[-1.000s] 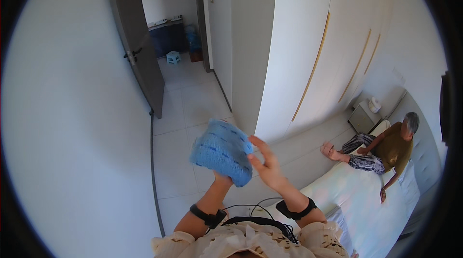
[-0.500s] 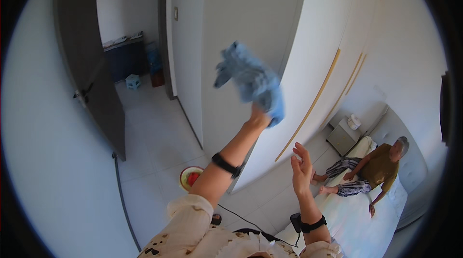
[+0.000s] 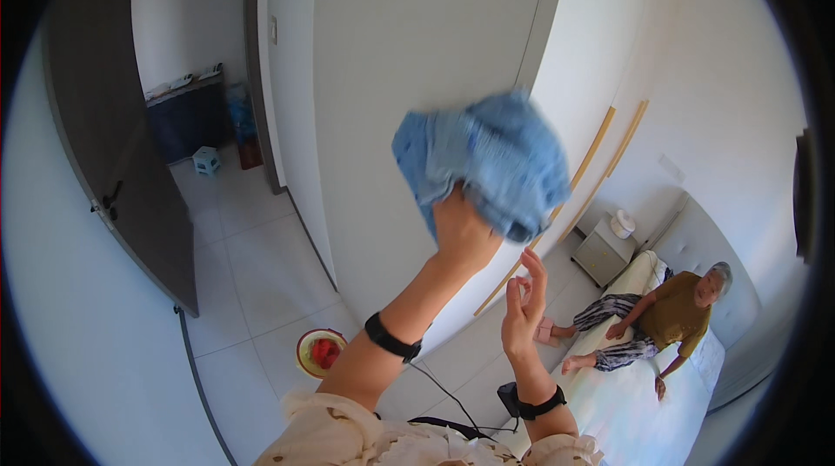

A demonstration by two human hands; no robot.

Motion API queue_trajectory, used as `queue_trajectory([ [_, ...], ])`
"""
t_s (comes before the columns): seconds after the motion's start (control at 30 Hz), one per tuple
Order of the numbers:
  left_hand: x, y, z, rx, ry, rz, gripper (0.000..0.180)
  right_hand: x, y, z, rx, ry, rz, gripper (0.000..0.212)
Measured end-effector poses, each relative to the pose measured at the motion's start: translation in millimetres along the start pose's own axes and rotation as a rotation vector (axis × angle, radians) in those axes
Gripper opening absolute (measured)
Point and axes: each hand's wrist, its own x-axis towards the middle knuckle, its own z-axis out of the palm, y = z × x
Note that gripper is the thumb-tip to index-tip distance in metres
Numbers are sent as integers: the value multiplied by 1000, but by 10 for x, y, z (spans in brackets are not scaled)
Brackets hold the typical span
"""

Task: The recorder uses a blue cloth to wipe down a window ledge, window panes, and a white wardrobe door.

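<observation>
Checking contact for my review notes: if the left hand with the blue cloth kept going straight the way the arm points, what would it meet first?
Most likely the pale wardrobe panel right behind it. The left hand presses the blue cloth up toward that surface, so the cloth would meet it first; from this view I cannot tell whether they already touch.

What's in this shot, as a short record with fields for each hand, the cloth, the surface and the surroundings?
left hand: raised, gripping the blue cloth
right hand: open, empty, lower
blue cloth: bunched, against the wardrobe door
wardrobe door: tall, pale, closed
floor: basin with something red in it
background: person seated on the bed
</observation>
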Motion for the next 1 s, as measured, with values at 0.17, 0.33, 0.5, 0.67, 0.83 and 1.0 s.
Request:
queue_trajectory([
  [0.17,-1073,-170,-62,-868,-161,-632,56,2,133,173,-125,-20,-226,37],
  [0.33,-1252,-643,-46,-809,-77,-312,57,-127,210,383,-80,-82,-355,50],
  [0.5,29,-634,-137,-1073,-162,-511,43,-25,333,557,-120,-94,-568,57],
  [0.67,1459,-735,-101,-327,51,215,52,135,190,730,-237,-41,-652,67],
  [0.83,2098,-1198,-26,-357,53,205,48,142,334,803,-327,95,-614,74],
  [1.0,2035,-2331,149,-352,169,11,30,95,417,744,-437,130,-598,70],
])
